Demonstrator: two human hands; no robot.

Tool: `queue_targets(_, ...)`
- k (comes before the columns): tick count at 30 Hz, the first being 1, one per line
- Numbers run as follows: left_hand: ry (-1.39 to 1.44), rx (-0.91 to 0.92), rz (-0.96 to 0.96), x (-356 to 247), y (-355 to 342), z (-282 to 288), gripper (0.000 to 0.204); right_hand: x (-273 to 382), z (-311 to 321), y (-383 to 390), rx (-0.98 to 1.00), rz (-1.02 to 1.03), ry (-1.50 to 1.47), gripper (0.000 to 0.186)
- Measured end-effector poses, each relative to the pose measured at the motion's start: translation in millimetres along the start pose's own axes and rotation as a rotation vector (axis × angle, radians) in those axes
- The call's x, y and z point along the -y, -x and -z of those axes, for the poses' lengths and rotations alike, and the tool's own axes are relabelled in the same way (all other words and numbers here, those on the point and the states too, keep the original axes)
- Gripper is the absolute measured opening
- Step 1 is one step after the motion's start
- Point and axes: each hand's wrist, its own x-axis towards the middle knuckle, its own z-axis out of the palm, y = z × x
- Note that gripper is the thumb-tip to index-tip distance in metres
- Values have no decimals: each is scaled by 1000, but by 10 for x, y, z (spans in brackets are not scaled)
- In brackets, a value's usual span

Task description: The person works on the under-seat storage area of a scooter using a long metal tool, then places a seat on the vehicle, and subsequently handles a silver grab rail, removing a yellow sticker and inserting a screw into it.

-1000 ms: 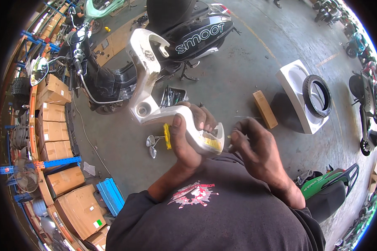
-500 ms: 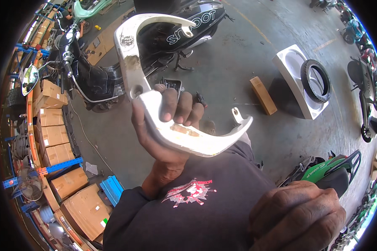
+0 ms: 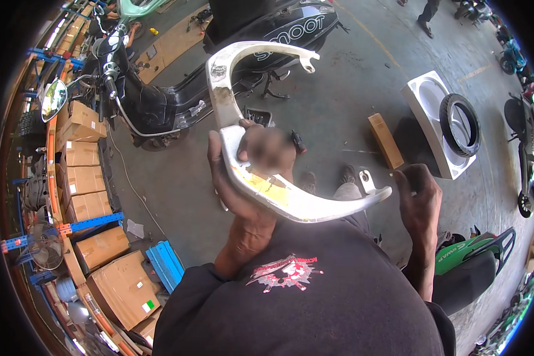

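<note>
Storage rack: orange-and-blue metal shelving (image 3: pixel 95 222) curves down the left side, with cardboard boxes (image 3: pixel 83 190) stacked along its inner edge and a round fan (image 3: pixel 47 250) at its outer part.
Black scooter: it (image 3: pixel 160 104) stands on the floor (image 3: pixel 332 113), its handlebar and round mirror (image 3: pixel 54 99) toward the rack, its tail reaching right.
Blue piece: a ribbed blue item (image 3: pixel 165 266) lies beside the boxes, near the rack's inner edge.
Left hand: the left hand (image 3: pixel 237 193) is closed around the white rail, thumb on the left side, fingers wrapped over from the right and blurred.
White rail: the curved white rail (image 3: pixel 243 172) is held up above the floor in front of the dark shirt (image 3: pixel 296 291); it has scuffs, a yellowish patch near the grip and a holed tab at each end.
Tool tray: a dark tray (image 3: pixel 260 117) sits on the floor beyond the left fingers.
Long carton: a narrow brown box (image 3: pixel 385 141) lies near the foam block's left edge, apart from it.
Right hand: the right hand (image 3: pixel 420 193) is raised just beside the rail's right end, fingers curled; whether they pinch anything I cannot tell.
Foam block: a white moulded block (image 3: pixel 421 95) carries a black tyre (image 3: pixel 464 151), which overhangs its right edge.
Green bodywork: a green-and-black vehicle part (image 3: pixel 466 255) stands lower right.
</note>
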Motion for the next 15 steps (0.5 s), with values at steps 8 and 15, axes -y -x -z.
queue_targets(8,-24,15,33,25,26,67,50,-155,49,-57,4,115,-11,6)
queue_targets(15,-123,108,85,79,72,186,55,-96,-37,-59,5,-53,-124,14)
